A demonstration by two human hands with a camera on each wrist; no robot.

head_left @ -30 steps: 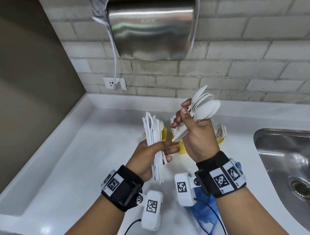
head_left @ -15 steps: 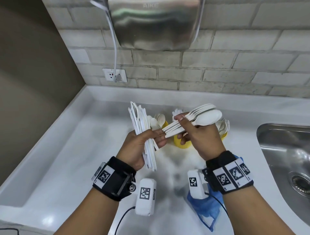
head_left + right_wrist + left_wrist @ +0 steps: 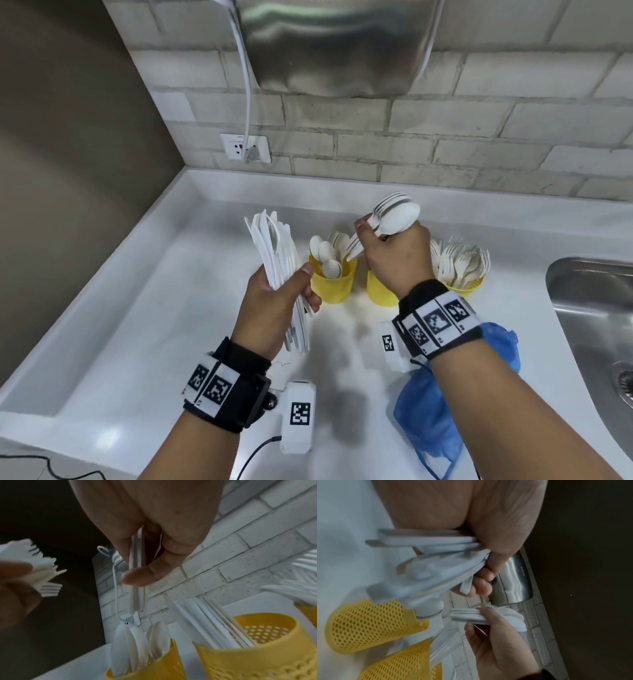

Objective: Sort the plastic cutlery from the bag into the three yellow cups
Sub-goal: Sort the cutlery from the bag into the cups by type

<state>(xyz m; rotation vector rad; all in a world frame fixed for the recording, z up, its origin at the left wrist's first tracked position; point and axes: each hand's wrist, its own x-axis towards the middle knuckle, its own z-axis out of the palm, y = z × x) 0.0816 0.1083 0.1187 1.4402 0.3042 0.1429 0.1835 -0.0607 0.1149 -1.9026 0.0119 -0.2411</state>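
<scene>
My left hand [image 3: 301, 284] grips an upright bundle of white plastic cutlery [image 3: 274, 246] by its handles [image 3: 436, 555], left of the cups. My right hand [image 3: 370, 236] holds a smaller bunch of spoons and forks [image 3: 394, 216]; its thumb [image 3: 142, 577] pinches the handles [image 3: 136, 588], which point down toward the left yellow cup [image 3: 330, 287] full of spoons [image 3: 133, 649]. The middle yellow cup [image 3: 378, 294], mostly behind my right hand, holds flat white pieces [image 3: 205, 622]. Forks fill the right yellow cup [image 3: 466, 289]. The crumpled blue bag [image 3: 442, 404] lies under my right forearm.
The white counter [image 3: 137, 325] has a raised rim at left and back. A steel sink [image 3: 596, 325] is at the right. A steel hand dryer [image 3: 335, 44] hangs on the brick wall, its cord running to a socket [image 3: 245, 147].
My right hand has drawn its bunch away from the left hand's bundle and carried it back over the cups, handles now tipped down at the spoon cup. The left hand keeps its grip.
</scene>
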